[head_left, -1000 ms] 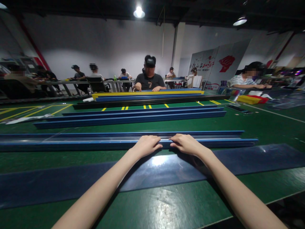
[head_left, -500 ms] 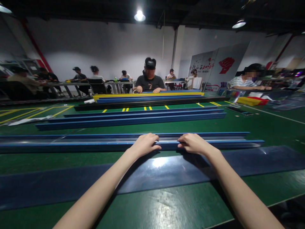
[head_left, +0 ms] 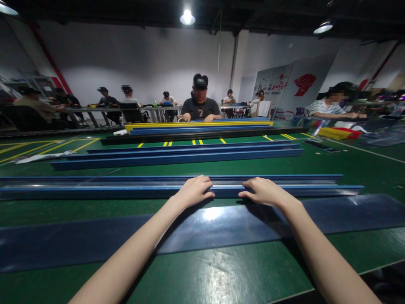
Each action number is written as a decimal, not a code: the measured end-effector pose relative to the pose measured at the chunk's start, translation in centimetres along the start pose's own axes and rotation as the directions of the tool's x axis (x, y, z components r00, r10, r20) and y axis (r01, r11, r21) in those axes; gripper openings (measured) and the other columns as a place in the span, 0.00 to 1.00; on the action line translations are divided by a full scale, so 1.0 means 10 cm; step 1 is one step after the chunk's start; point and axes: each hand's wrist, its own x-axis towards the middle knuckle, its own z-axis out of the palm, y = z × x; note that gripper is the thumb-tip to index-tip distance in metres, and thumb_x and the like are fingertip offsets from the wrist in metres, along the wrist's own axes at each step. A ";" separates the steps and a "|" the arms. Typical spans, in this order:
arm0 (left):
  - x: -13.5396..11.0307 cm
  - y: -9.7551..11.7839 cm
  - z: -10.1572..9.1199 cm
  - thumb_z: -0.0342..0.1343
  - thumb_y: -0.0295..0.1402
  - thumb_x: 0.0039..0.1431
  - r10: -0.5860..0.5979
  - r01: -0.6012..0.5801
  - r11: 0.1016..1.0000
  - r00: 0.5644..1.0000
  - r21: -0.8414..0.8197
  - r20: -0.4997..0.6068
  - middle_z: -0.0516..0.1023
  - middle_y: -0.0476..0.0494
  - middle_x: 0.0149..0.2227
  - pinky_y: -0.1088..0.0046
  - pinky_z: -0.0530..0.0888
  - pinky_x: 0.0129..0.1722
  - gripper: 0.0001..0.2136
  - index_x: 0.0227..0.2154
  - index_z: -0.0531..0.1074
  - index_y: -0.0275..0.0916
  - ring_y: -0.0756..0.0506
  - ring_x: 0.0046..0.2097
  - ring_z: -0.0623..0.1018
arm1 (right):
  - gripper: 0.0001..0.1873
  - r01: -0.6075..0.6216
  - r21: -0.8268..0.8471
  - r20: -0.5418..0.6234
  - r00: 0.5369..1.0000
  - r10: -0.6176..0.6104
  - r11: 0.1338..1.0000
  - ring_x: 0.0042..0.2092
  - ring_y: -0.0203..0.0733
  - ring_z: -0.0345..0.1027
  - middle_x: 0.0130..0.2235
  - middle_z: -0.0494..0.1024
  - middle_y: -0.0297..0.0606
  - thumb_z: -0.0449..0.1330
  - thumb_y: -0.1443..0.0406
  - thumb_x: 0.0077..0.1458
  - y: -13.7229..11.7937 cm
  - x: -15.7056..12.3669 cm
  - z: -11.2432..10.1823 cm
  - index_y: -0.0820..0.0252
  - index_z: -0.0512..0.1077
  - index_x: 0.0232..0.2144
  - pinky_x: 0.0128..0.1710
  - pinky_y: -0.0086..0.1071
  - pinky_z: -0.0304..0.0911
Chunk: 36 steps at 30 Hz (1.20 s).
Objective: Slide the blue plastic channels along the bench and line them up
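Head view: the nearest blue rail (head_left: 95, 192) is lying left to right across the green table (head_left: 221, 270), just beyond a dark sheet (head_left: 348, 211). Left hand (head_left: 194, 191) and right hand (head_left: 264, 191) are pinching its near wall mid-length, fingers over the top and thumbs on the front. Probably seating or aligning it. Next move calls for even two-handed pressure without flexing the rail.

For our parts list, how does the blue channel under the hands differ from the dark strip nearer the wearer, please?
The blue channel has raised side walls; the dark strip lies flat. The channel is brighter blue, the strip darker. The left hand and right hand rest on the channel; the strip lies under the forearms. Both lie lengthwise on the green surface.
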 end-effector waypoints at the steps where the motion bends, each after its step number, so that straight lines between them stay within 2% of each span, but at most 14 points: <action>1: 0.00 0.00 0.00 0.49 0.41 0.56 0.002 -0.002 1.000 1.000 0.002 -0.002 0.71 0.46 0.39 0.73 0.67 0.38 0.12 0.34 0.68 0.38 0.46 0.42 0.70 | 0.22 0.011 -0.008 -0.032 0.999 -0.011 1.000 0.34 0.43 0.69 0.32 0.76 0.43 0.46 0.50 0.54 -0.05 0.01 0.01 0.59 0.71 0.30 0.28 0.29 0.53; 5: 0.00 0.00 0.03 0.48 0.41 0.57 0.002 -0.002 1.000 1.000 0.011 -0.010 0.71 0.46 0.39 0.72 0.67 0.38 0.12 0.34 0.68 0.38 0.46 0.42 0.70 | 0.20 0.124 -0.001 -0.124 0.985 -0.123 0.992 0.37 0.42 0.68 0.36 0.74 0.41 0.46 0.51 0.55 -0.24 0.08 0.07 0.59 0.69 0.36 0.31 0.28 0.53; 8: 0.00 -0.01 0.04 0.48 0.41 0.57 0.001 -0.001 1.000 1.000 0.019 -0.011 0.71 0.46 0.39 0.72 0.67 0.38 0.12 0.34 0.68 0.38 0.46 0.42 0.70 | 0.17 0.157 -0.022 -0.165 0.974 -0.158 0.987 0.37 0.42 0.67 0.36 0.74 0.41 0.48 0.55 0.56 -0.29 0.13 0.13 0.60 0.68 0.35 0.30 0.28 0.52; 18: -0.01 -0.01 0.01 0.49 0.41 0.56 0.012 -0.012 0.999 1.000 0.036 -0.011 0.71 0.46 0.38 0.73 0.67 0.37 0.12 0.33 0.69 0.37 0.47 0.40 0.70 | 0.18 0.214 0.041 -0.159 0.966 -0.205 0.976 0.36 0.37 0.65 0.34 0.72 0.38 0.46 0.55 0.57 -0.17 0.17 0.14 0.60 0.68 0.28 0.29 0.27 0.48; 28: 0.01 -0.01 -0.03 0.53 0.42 0.53 0.005 -0.004 0.999 1.000 0.052 -0.025 0.72 0.46 0.36 0.73 0.66 0.34 0.12 0.33 0.69 0.38 0.46 0.39 0.70 | 0.15 0.219 0.015 -0.148 0.965 -0.215 0.976 0.35 0.37 0.65 0.33 0.73 0.37 0.48 0.59 0.56 -0.17 0.19 0.10 0.60 0.68 0.25 0.28 0.27 0.48; 36: 0.00 -0.01 -0.01 0.53 0.42 0.53 0.014 -0.013 0.999 1.000 0.041 -0.026 0.72 0.46 0.37 0.73 0.66 0.36 0.13 0.34 0.68 0.38 0.46 0.40 0.70 | 0.15 0.144 0.013 -0.106 0.984 -0.142 0.989 0.35 0.38 0.66 0.33 0.73 0.39 0.48 0.60 0.55 -0.03 0.10 0.07 0.60 0.69 0.25 0.29 0.27 0.49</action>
